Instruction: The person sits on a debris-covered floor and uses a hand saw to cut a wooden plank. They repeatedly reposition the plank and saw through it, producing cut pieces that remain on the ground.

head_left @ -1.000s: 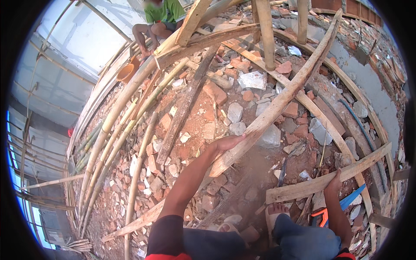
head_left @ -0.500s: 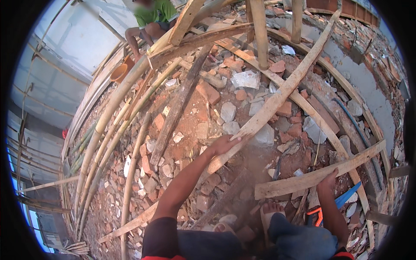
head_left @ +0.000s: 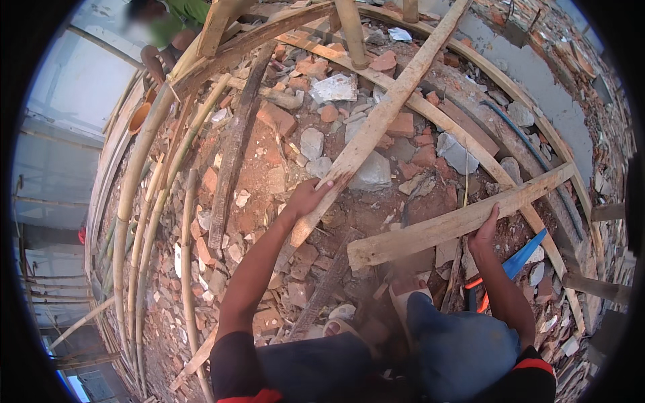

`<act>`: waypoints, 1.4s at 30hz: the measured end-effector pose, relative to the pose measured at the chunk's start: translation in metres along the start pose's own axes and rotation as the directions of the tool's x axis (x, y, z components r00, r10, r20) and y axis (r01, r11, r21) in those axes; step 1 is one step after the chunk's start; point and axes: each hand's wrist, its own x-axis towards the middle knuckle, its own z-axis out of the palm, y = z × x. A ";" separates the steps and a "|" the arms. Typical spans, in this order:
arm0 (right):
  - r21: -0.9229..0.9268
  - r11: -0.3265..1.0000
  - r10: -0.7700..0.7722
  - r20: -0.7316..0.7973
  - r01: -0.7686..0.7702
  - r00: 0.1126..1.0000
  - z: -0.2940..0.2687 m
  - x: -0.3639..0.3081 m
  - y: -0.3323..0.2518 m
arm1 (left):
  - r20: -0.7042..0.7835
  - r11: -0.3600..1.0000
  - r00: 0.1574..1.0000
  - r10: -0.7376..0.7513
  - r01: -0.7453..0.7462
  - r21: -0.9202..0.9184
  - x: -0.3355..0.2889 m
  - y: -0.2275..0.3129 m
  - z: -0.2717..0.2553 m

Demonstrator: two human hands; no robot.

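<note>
Your left hand (head_left: 309, 198) is clamped on the long plank (head_left: 386, 117), near its lower end left of centre, probably steadying it; your right hand (head_left: 483, 236) grips the short board (head_left: 423, 234) from its lower edge, around mid-length, likely for balance, some fingers hidden underneath; the blue saw (head_left: 523, 256) sits lower right

Here the long plank (head_left: 386, 124) is gripped near its lower end by the left hand (head_left: 309, 197), its far end angled to the upper right. And the short plank (head_left: 430, 232) is held along its near edge by the right hand (head_left: 482, 236)! A blue-and-orange saw (head_left: 523, 255) is partly covered by the right forearm (head_left: 505, 285). Broken brick (head_left: 277, 118) is strewn all around, bamboo (head_left: 123, 235) is ranged down the left, and a person (head_left: 183, 17) in green is glimpsed near an orange bucket (head_left: 139, 118).
</note>
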 end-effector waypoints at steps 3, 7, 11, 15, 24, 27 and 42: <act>-0.054 0.998 -0.038 -0.078 0.033 0.996 0.005 0.000 0.001 | -0.077 0.998 0.997 -0.026 0.021 -0.054 -0.005 0.002 0.001; -0.201 0.978 0.016 -0.158 -0.048 0.987 0.012 -0.009 0.010 | -0.240 0.984 0.970 0.044 -0.083 -0.157 -0.010 0.001 0.005; -0.232 0.967 0.076 -0.115 -0.101 0.991 -0.021 -0.010 0.033 | -0.226 0.984 0.972 0.067 -0.102 -0.148 -0.009 0.000 0.008; -0.218 0.952 0.212 -0.031 -0.213 0.977 -0.046 -0.004 0.043 | -0.175 0.997 0.981 0.082 -0.083 0.004 -0.008 -0.001 0.005; -0.294 0.922 0.267 0.014 -0.251 0.964 -0.043 -0.007 0.033 | -0.299 0.984 0.948 0.113 -0.149 -0.100 -0.031 0.010 0.003; -0.307 0.914 0.286 0.017 -0.267 0.958 -0.045 -0.003 0.034 | -0.254 0.971 0.942 0.219 -0.186 0.148 -0.040 0.019 0.000; -0.394 0.870 0.334 0.028 -0.297 0.942 -0.056 0.002 0.032 | -0.157 0.938 0.956 0.250 -0.199 0.283 -0.045 0.025 0.000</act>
